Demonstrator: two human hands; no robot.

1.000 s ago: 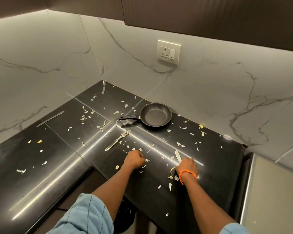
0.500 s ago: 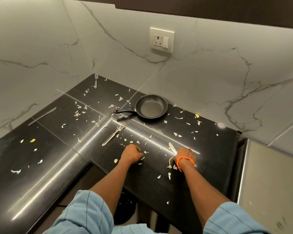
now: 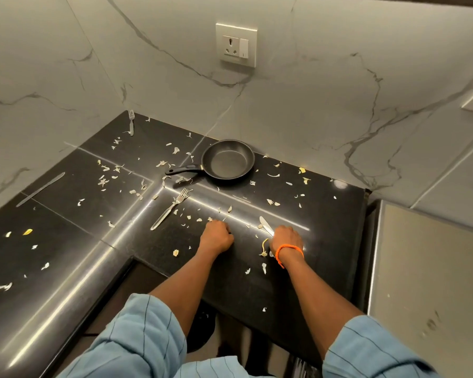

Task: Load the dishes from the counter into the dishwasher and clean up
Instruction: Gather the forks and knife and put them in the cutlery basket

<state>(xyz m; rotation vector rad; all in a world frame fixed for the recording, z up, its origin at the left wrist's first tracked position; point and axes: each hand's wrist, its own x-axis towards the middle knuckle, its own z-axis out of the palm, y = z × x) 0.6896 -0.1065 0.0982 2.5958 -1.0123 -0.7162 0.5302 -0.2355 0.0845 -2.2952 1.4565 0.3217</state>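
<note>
A black corner counter, littered with scraps, held a frying pan near the marble wall and a fork beside it. The right hand gripped a knife; the left hand rested fisted, apparently empty.

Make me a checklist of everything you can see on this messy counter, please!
Surface: black counter, glossy, L-shaped.
Job's things: pan by the wall; fork mid-counter; second fork in the far corner; knife at left; another knife in the right hand.
Clutter: peel scraps scattered all over.
Hands: left hand fisted on the counter; right hand grips a knife, orange band on wrist.
Cables: nothing seen.
Surroundings: marble wall, socket, steel surface at right.
</note>
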